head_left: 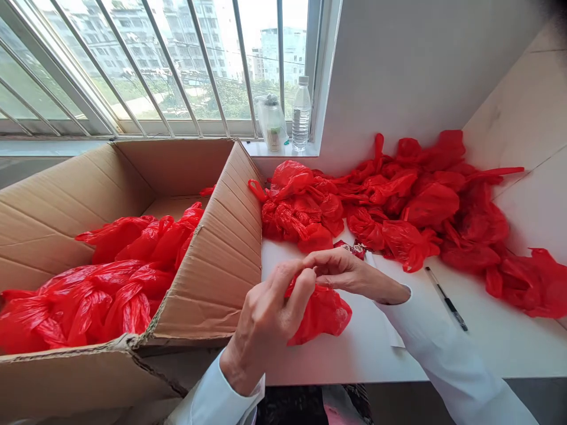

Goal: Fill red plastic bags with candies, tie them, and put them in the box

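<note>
A red plastic bag [325, 316] hangs below my two hands, close to the front of the white table [354, 366]. My left hand [277, 313] has its fingers closed at the top of this bag, with thumb and forefinger pinched together. From the right, my right hand [343, 273] meets it, its fingers also closed at the bag's gathered top. The exact grip is partly hidden behind the fingers. Just beyond my right hand lie small dark red printed wrappers [352, 248], partly covered.
An open cardboard box [208, 277] at left holds several red bags [128, 283]. A heap of red bags [398, 195] lies along the wall. A pen [446, 299] rests at right. On the sill stand a water bottle [302, 115] and a bagged container [272, 124].
</note>
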Tool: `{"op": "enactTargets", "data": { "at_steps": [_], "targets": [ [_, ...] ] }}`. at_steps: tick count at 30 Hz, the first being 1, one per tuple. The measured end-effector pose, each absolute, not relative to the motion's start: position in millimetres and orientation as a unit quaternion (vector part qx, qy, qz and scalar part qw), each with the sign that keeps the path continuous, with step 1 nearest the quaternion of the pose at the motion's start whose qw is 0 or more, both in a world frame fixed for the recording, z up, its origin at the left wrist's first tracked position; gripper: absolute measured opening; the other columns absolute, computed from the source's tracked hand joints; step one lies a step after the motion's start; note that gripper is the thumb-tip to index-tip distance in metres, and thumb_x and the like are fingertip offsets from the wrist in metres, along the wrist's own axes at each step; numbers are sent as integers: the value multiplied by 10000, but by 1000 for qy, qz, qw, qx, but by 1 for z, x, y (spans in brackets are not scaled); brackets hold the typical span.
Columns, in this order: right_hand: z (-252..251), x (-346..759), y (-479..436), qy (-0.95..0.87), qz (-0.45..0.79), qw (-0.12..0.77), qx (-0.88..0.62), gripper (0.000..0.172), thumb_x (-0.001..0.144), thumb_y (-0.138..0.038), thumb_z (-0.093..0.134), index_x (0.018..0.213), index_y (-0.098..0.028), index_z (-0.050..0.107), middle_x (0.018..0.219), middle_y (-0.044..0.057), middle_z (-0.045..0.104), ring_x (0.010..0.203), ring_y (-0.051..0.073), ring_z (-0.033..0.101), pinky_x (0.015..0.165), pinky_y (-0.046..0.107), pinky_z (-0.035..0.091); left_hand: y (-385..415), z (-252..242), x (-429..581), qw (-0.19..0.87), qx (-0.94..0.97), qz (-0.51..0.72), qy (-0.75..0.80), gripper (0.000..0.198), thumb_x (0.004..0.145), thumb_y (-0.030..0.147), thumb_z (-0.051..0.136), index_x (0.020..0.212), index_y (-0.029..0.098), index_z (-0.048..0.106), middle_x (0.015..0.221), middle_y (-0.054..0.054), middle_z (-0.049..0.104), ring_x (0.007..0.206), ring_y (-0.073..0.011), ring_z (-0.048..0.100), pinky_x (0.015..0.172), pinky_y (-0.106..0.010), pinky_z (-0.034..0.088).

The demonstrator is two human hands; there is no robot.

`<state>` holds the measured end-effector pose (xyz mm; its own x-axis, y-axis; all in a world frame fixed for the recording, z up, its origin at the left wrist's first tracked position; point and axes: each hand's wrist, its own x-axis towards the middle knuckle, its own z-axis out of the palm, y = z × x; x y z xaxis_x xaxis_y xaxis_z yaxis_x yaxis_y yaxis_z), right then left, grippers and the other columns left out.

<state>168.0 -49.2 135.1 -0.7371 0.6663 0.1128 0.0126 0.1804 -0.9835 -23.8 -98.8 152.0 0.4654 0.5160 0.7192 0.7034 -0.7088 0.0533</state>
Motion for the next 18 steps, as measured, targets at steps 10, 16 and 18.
{"op": "enactTargets", "data": {
  "at_steps": [10, 16, 18],
  "targets": [
    [142, 190, -63, -900, 28, 331, -282, 200, 948, -167, 495, 986, -224, 683, 854, 32, 687, 828, 146, 568, 748, 280, 458, -124, 152, -47, 70, -876, -313, -359, 123, 899, 71, 524, 815, 161, 534, 683, 4, 498, 612, -127, 415, 533, -247, 314],
    [60, 238, -45, -892, 80, 263, -360, 231, 970, -241, 465, 930, -204, 689, 760, 36, 652, 714, 142, 543, 627, 260, 449, -154, 100, -69, -20, -881, -256, -397, 207, 952, 125, 449, 765, 196, 498, 670, 14, 506, 585, -126, 481, 503, -239, 319],
    [53, 245, -43, -890, 89, 249, -371, 236, 972, -252, 462, 936, -206, 690, 765, 36, 654, 727, 146, 553, 635, 262, 454, -160, 88, -74, -40, -879, -249, -404, 227, 960, 125, 428, 754, 202, 486, 668, 16, 511, 586, -123, 501, 498, -235, 324]
  ]
}}
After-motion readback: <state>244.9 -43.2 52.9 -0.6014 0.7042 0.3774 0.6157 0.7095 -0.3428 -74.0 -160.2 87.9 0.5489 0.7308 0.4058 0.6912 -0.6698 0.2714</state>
